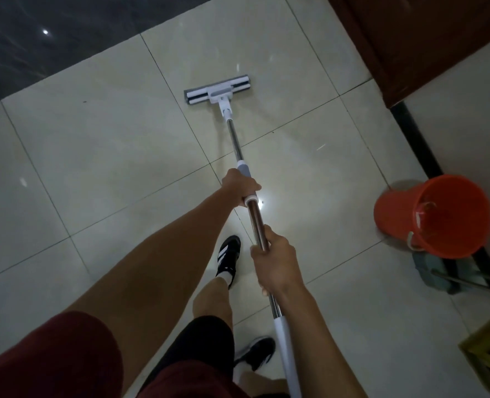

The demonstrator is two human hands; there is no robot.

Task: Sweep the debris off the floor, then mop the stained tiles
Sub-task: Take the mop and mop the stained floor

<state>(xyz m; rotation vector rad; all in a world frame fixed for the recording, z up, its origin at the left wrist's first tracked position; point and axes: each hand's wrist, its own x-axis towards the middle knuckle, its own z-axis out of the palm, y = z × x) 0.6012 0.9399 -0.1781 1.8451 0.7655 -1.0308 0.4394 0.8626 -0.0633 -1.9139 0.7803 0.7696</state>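
Out on the pale floor tiles, near the middle of the view, the flat mop head lay pressed down at the far end of its pole, just short of the dark glossy band of flooring along the far left. The left hand was closed around the grey and white grip sleeve midway along the mop handle, and the right hand was wrapped tight on the bare metal section nearer the body; spaced that way, the far hand could press and steer the head while the near one drove the stroke, which I judged to be why the pole was held at such a low slant. An orange bucket stood at the right, close to the black skirting line, within reach for rinsing yet clear of the mopping path. Beside it, nearer, a second mop's blue-grey cloth head rested on the floor. A reddish-brown wooden door or cabinet filled the far right corner, and a yellow-green frame showed at the near right edge. The room was dim, the tiles glossy with bright reflections, and only a few small dark specks showed; no clear stain could be made out, so mopping seemed under way.
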